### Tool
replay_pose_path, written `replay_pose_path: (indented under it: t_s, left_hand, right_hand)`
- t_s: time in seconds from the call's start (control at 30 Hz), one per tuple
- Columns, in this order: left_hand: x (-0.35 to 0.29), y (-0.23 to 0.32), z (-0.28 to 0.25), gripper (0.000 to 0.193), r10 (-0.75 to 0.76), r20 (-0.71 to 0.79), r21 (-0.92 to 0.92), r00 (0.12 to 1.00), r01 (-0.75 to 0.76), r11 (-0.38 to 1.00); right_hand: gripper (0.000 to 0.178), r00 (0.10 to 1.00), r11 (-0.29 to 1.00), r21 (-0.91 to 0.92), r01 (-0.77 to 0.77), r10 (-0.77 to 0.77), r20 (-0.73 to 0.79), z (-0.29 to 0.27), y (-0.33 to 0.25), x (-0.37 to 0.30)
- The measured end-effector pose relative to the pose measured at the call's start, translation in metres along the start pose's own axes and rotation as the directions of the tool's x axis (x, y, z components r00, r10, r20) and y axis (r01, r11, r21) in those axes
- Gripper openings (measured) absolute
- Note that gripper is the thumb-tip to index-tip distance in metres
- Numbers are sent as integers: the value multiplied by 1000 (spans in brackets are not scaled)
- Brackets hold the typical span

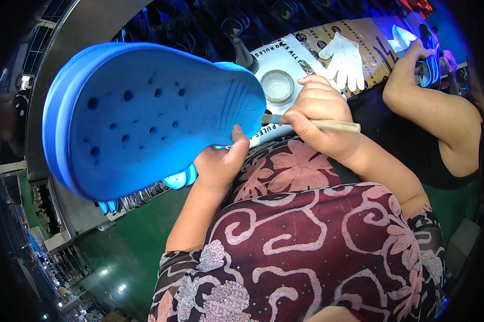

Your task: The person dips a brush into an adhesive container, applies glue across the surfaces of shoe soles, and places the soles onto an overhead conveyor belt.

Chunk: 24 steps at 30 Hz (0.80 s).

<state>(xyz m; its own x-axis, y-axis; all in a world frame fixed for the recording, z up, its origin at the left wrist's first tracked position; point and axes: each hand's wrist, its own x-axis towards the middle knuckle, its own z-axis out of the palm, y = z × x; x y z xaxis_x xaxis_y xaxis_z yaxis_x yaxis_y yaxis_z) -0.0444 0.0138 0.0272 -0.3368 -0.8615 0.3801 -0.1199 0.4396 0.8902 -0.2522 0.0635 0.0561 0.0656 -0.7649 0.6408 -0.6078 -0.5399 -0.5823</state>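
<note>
A large blue foam shoe sole (156, 107) with several small holes is held up at the left, its inner face toward me. My left hand (223, 161) is closed on its narrower heel end, thumb over the near edge. My right hand (322, 115) grips a brush (338, 126) by its pale wooden handle. The dark bristle end meets the sole's heel edge; whether it touches the edge or passes just behind it is hard to tell. Just beyond my right hand stands a round glass bowl (278, 87) with whitish, clear contents.
A white printed sheet (268, 56) covers the bench under the bowl. A white glove (346, 61) lies on brown taped cardboard (373, 40). At the right, a co-worker's arm (429, 102) reaches toward another blue shoe (429, 59). More blue shoe parts (177, 178) show below the sole.
</note>
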Motion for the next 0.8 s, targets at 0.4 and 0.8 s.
replay_pose_path:
  t_s: [0.4, 0.8]
  left_hand:
    - [-3, -5, 7, 43, 77, -86, 151, 993, -63, 986]
    - [1, -7, -1, 39, 189, -8, 83, 982, -188, 979]
  right_hand:
    - [21, 1000, 1000, -27, 12, -11, 20, 2, -5, 3]
    - [19, 999, 999, 26, -22, 21, 31, -1, -2, 5]
